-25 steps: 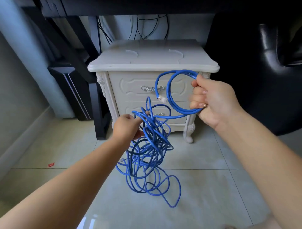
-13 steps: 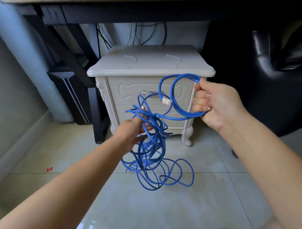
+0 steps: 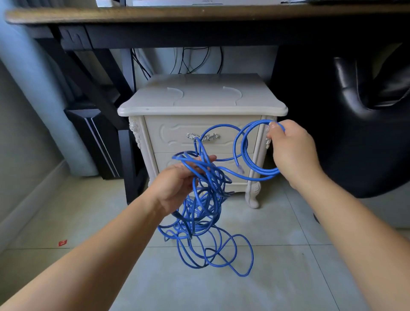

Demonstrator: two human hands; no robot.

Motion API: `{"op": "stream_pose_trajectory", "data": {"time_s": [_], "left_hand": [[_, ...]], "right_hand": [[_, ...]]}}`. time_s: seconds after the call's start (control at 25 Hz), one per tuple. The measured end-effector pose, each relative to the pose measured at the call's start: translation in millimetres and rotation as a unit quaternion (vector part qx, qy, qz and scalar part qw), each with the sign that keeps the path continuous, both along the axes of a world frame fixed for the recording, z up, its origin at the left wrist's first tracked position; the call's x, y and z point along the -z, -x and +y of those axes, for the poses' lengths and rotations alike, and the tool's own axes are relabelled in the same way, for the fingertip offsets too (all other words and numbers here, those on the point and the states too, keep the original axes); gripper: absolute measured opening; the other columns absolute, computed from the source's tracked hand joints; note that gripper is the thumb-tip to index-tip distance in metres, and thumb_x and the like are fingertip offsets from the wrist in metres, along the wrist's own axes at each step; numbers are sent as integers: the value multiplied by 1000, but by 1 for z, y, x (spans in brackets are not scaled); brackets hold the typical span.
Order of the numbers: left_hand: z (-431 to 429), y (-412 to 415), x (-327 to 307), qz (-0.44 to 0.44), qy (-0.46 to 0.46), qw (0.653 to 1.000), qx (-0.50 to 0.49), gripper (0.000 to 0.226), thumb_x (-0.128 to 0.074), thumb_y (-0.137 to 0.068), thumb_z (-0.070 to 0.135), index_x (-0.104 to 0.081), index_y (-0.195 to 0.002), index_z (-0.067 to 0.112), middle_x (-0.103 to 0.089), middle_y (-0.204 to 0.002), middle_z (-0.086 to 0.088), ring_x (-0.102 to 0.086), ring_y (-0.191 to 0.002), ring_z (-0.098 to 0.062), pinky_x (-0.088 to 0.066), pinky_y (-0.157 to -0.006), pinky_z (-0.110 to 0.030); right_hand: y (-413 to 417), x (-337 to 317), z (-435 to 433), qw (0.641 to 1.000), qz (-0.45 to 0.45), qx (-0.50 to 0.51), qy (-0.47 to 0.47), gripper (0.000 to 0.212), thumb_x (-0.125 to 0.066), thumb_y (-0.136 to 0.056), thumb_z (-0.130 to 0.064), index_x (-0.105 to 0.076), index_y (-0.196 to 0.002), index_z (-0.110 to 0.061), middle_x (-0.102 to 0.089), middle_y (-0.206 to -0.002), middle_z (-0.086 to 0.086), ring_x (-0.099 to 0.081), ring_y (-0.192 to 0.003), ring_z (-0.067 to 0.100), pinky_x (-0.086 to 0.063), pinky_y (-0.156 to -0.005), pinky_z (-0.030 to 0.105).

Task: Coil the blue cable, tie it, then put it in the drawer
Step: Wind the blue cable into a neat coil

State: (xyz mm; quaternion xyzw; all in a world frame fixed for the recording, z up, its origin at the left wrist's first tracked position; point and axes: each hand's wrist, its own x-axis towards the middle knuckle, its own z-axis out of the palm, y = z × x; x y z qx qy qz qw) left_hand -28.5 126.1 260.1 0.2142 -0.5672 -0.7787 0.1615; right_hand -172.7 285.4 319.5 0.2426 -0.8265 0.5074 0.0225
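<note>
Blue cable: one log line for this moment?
blue cable: partly coiled | right hand: grips loops | left hand: holds tangle | drawer: closed

Soft daylight frm left, dark under desk (image 3: 155,36), chair (image 3: 366,124) in shadow, edges bent, blue cable (image 3: 200,210) sl. blurred

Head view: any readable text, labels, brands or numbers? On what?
Nothing legible in this view.
Edge of the white object on the brown wooden desk: tiny dark marking, too small to read.
The small red scrap on the tiled floor: too blurred to read.
The blue cable and the white two-drawer nightstand: no print visible.
</note>
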Motion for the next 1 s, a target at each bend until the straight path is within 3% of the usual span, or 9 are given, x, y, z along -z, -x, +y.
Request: {"op": "stream_pose_trajectory", "data": {"time_s": [0.2, 0.32, 0.44, 0.6, 0.68, 0.76, 0.8, 0.88, 1.0], "left_hand": [[2, 3, 5, -37, 66, 997, 5, 23, -55, -97, 18, -70, -115, 20, -72, -115, 0, -65, -109, -6, -44, -99, -27], [3, 6, 5, -17, 55, 998, -15, 21, -61, -90, 6, -73, -104, 16, -74, -106, 6, -61, -118, -13, -39, -109, -41], [9, 3, -3, 16, 68, 997, 17, 34, -72, -70, 8, -74, -101, 21, -75, -104, 5, -64, -109, -13, -49, -100, -33], [17, 0, -8, -67, 236, 967, 73, 24, -75, -82, 9, -72, -104, 17, -76, -95, -3, -71, -88, -11, -55, -84, -23], [17, -1, -8, -117, 328, 935, 63, 14, -75, -84, 18, -73, -98, 18, -76, -90, -3, -70, -82, -10, -55, -80, -24], [18, 0, -7, -158, 431, 886, 61, 11, -68, -89, 25, -71, -91, 15, -72, -82, -8, -62, -70, -15, -51, -70, -28], [17, 1, -7, -173, 468, 865, 58, 15, -63, -92, 23, -68, -84, 11, -68, -76, -12, -55, -65, -17, -47, -64, -28], [17, 3, -8, -208, 528, 820, 72, 27, -51, -90, 5, -53, -64, 9, -53, -59, -9, -45, -58, -18, -36, -50, -23], [18, 4, -11, -239, 554, 792, 91, 29, -42, -84, -7, -44, -60, 9, -46, -55, 1, -46, -53, -17, -30, -43, -17]], "right_hand": [[-5, 4, -7, 988, 93, -75, -102, 32, -41, -102, -29, -56, -90, -3, -52, -73, 6, -52, -78, 33, -40, -70, 40], [-8, 8, -9, 971, 105, -140, -166, 31, -42, -101, -31, -60, -96, -6, -52, -70, 2, -51, -76, 32, -38, -65, 37], [-18, 11, -13, 946, 106, -199, -234, 27, -42, -101, -35, -61, -100, -15, -50, -69, -5, -50, -78, 25, -34, -61, 33], [-27, 21, -22, 921, 102, -263, -269, 21, -44, -98, -32, -64, -98, -25, -65, -92, -5, -57, -91, 23, -44, -79, 35], [-28, 26, -24, 933, 23, -278, -228, 28, -43, -90, -38, -59, -82, -16, -64, -86, 3, -58, -89, 25, -46, -86, 41], [-31, 29, -26, 936, -103, -295, -160, 53, -38, -78, -56, -58, -88, -8, -64, -96, 14, -61, -98, 28, -44, -97, 45], [-36, 30, -27, 929, -136, -307, -154, 63, -40, -76, -68, -61, -92, -11, -67, -98, 10, -62, -101, 25, -45, -98, 43], [-46, 35, -28, 929, -115, -299, -183, 72, -50, -67, -87, -62, -89, -19, -67, -87, -6, -63, -86, 15, -48, -85, 33], [-46, 40, -33, 950, -111, -247, -154, 53, -67, -70, -70, -67, -92, -21, -71, -91, -5, -66, -87, 14, -49, -79, 30]]}}
